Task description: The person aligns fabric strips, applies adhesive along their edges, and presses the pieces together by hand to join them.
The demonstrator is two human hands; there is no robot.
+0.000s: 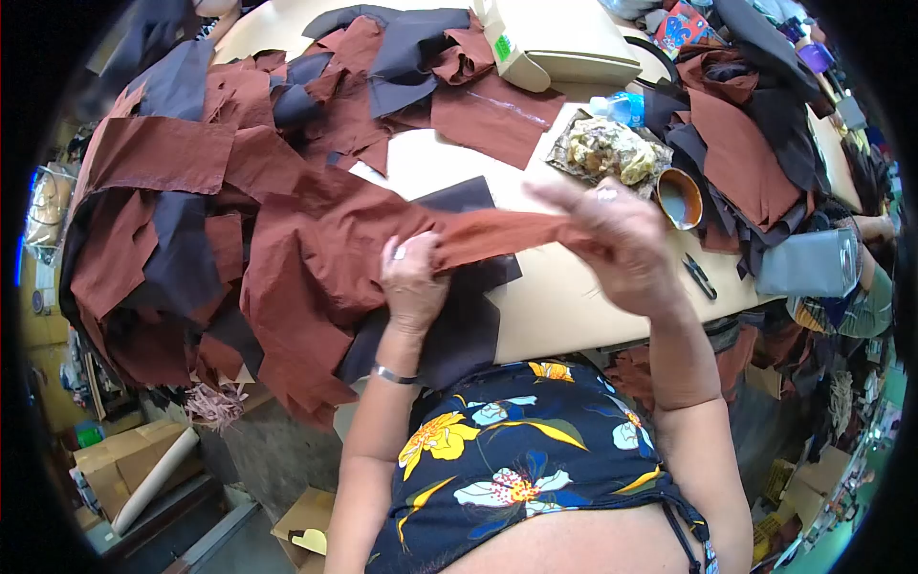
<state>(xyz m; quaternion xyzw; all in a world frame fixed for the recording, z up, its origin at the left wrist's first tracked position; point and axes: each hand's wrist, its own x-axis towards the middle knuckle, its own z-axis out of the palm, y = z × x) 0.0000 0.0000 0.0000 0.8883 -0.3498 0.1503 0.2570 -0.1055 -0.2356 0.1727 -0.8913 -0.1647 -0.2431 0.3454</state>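
The left hand (413,277) and right hand (626,247) are gripping the brown cloth (497,239), even tension between them probably keeping it flat.

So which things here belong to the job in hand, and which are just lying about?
Job in hand:
Reddish-brown cloth, held between left hand and right hand
Probably dark cloth pieces and snips

Seemingly just lying about:
Pale box
Round cup
Red packet

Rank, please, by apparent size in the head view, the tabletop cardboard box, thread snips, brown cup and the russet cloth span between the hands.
1. Tabletop cardboard box
2. Russet cloth span
3. Brown cup
4. Thread snips, clearly smallest
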